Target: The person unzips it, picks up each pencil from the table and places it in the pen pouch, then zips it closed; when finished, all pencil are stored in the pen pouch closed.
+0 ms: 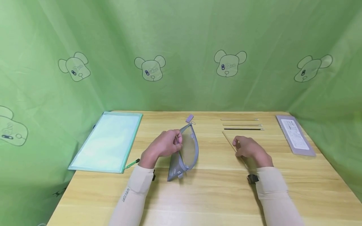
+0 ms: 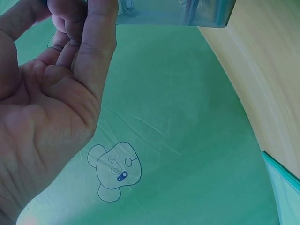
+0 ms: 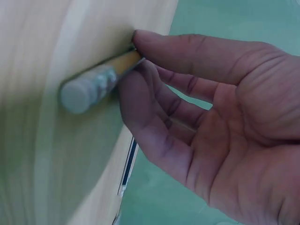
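At mid-table my left hand pinches the rim of a grey zip pouch, whose mouth gapes toward the right. The left wrist view shows the bent fingers and a mesh edge of the pouch at the top. My right hand pinches a wooden pencil between thumb and fingers. In the right wrist view its eraser end points toward the camera. Beyond it lie two wooden pencils and a black pencil, side by side.
A mint-edged zip folder lies at the left, its green pull pointing toward the left wrist. Behind the pouch is a small purple block. A lavender packet with a white label lies at the right. Green cloth surrounds the table.
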Demonstrator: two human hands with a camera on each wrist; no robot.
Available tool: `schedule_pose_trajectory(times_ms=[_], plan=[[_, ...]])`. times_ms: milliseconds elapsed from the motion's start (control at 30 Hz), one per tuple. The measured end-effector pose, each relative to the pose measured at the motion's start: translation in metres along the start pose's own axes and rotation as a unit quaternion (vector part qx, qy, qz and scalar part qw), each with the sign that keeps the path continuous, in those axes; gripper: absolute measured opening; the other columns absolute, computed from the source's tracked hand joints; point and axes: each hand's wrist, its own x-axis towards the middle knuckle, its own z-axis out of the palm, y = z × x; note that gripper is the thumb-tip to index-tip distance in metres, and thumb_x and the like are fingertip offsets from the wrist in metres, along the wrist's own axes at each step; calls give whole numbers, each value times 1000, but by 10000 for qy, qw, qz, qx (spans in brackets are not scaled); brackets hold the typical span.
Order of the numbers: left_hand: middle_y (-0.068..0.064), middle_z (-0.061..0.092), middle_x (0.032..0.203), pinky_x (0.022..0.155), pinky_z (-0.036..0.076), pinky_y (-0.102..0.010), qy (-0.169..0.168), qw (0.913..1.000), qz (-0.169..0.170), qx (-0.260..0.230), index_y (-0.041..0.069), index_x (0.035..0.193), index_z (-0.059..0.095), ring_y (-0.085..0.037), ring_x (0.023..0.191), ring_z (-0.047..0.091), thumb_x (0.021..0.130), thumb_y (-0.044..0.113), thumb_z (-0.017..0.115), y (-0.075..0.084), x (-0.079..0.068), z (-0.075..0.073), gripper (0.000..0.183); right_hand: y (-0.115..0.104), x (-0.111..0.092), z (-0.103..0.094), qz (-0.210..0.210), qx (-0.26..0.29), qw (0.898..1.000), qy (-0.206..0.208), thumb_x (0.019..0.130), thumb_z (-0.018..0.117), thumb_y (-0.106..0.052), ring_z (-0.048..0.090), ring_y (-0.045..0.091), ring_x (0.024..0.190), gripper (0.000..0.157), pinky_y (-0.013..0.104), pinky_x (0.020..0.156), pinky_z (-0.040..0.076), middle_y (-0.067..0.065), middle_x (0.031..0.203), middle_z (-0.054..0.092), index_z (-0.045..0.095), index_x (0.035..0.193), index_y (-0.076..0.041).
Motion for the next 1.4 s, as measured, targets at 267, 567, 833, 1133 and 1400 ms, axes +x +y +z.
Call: schedule_pose_trajectory(times_ms=[267, 567, 833, 1133, 1400], plan=[[-1, 62, 80, 64, 50, -25, 25, 10000, 31, 30, 13, 94, 62, -14, 72, 58, 96, 4, 73, 1, 1, -3, 15, -16, 4, 12, -154, 83, 9998, 84, 80, 73, 5, 56, 24, 81, 39, 33, 69, 49, 10, 93, 59, 60, 116, 1], [-1, 62, 80, 64, 50, -25, 49, 10000, 76, 33, 11, 95, 62, -14, 72, 58, 96, 3, 73, 0, 3, -4, 13, -34, -1, 9, -958, 1934, 9749, -551, 89, 72, 5, 60, 16, 84, 38, 26, 72, 56, 6, 95, 62, 55, 123, 10], [-1, 65, 79, 63, 51, -25, 127, 9999, 74, 43, 11, 94, 63, -13, 70, 60, 95, 4, 73, 0, 2, -5, 13, -67, -13, 3, -1609, 2994, 9314, -1306, 88, 73, 5, 63, 12, 87, 42, 23, 74, 56, 6, 97, 64, 52, 124, 13], [-1, 65, 81, 64, 53, -26, 59, 9999, 60, -82, 12, 95, 63, -13, 71, 60, 96, 4, 73, 2, 1, 2, 12, -87, -11, 20, -1600, 2996, 9250, -1702, 88, 69, 5, 64, 14, 82, 38, 25, 73, 56, 5, 94, 66, 53, 121, 12], [2, 63, 77, 64, 53, -23, -238, 9979, 588, 97, 12, 97, 63, -10, 69, 58, 96, 3, 73, 11, 3, 13, 13, -99, -9, 31, -1300, 2868, 9443, -959, 85, 68, 6, 63, 18, 84, 35, 25, 73, 58, 10, 96, 64, 56, 117, 10]])
